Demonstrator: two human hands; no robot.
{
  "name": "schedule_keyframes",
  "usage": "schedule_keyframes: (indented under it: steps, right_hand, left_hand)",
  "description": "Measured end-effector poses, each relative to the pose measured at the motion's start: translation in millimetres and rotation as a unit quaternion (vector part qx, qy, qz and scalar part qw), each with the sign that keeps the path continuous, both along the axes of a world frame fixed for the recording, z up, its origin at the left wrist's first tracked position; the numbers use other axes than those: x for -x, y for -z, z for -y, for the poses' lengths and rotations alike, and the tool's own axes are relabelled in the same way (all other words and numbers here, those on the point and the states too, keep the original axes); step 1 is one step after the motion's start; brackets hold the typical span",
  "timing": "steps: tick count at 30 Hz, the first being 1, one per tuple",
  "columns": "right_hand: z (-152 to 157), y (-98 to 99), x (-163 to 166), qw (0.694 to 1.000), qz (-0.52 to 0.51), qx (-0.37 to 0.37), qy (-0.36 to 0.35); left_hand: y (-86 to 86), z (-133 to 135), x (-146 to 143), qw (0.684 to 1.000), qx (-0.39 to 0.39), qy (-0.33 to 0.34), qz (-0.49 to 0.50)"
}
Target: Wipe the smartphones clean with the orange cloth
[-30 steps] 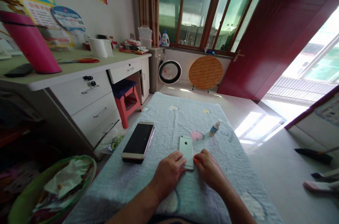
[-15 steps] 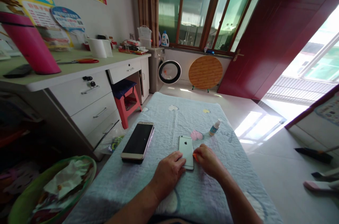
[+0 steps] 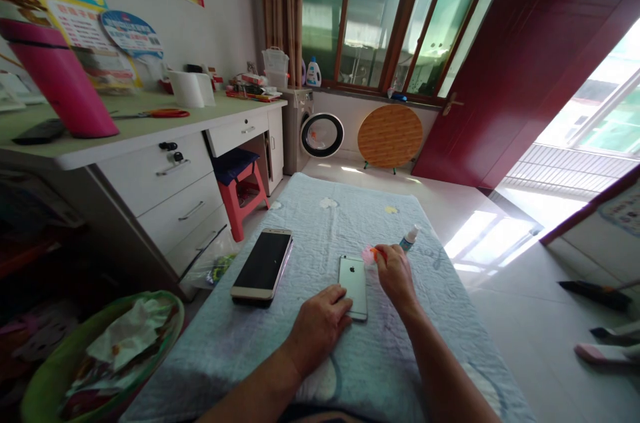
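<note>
A silver phone point(image 3: 353, 283) with an apple logo lies back side up on the light blue quilted cover point(image 3: 320, 223). My left hand point(image 3: 323, 316) grips its lower left edge, with fingertips over the back. Beyond the phone's right edge, my right hand point(image 3: 395, 273) pinches a small orange piece point(image 3: 374, 254) whose kind I cannot make out; most of it is hidden by the fingers. Just past that hand stands a small spray bottle point(image 3: 410, 237) with a white cap, its lower part covered. To the left rests a larger dark-screened phone point(image 3: 264, 264), lying on another flat item.
Left of the bed-like surface is a desk with drawers point(image 3: 173, 199), holding a pink flask point(image 3: 65, 86) and orange-handled scissors point(image 3: 160, 114). A green waste basket point(image 3: 175, 316) sits at lower left. A red stool point(image 3: 241, 193) is under the desk.
My right hand has moved forward and up from the phone's right edge, carrying the orange piece away from it toward the spray bottle. The left hand stays on the phone.
</note>
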State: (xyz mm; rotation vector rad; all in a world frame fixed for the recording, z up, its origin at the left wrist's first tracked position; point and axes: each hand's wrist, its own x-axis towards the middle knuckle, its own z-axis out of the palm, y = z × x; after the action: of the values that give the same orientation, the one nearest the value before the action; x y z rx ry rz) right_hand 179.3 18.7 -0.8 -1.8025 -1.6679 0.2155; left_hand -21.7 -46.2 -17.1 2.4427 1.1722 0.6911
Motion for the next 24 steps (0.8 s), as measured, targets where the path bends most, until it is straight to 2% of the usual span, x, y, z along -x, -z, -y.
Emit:
schedule_keyframes:
  steps: [2,6,11,24]
  right_hand:
    - [1,2.8,1,1.000,0.008,0.015,-0.004]
    - [4,12.0,7,0.994,0.045,0.098,-0.031]
    - [15,12.2,9,0.988,0.035,0.137,-0.057]
    - [79,1.5,11,0.980,-0.003,0.162,-0.115]
  left_hand:
    - [0.6,0,0,1.000,-0.001,0.000,0.000]
    - [1.2,0,-1,1.000,-0.001,-0.001,0.000]
    - [1.1,0,0,1.000,0.002,-0.001,-0.001]
    - [6.0,0,-1,1.000,-0.005,-0.006,-0.015]
